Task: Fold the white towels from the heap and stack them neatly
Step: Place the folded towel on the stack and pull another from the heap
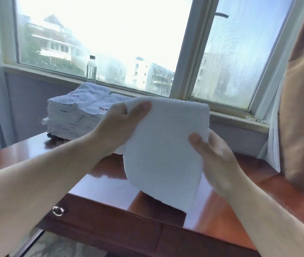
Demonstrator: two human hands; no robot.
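Lower left: a ring pull (pixel 58 211) on the drawer of the wooden desk (pixel 221 210).
Centre left: a stack of folded towels (pixel 69 112) sat on the desk, with a clear bottle (pixel 91 69) upright on the sill just behind it.
Centre: your left hand (pixel 121 123) pinched the upper left corner of the white towel (pixel 162 145), which hung in the air above the desk.
Right of centre: your right hand (pixel 212 151) gripped the towel's right edge, thumb in front.
Right edge: a brown curtain (pixel 303 108).

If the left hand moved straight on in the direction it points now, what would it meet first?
Apart from the towel it grips, the left hand likely reaches the window sill; the folded stack sits just left, depth unclear.
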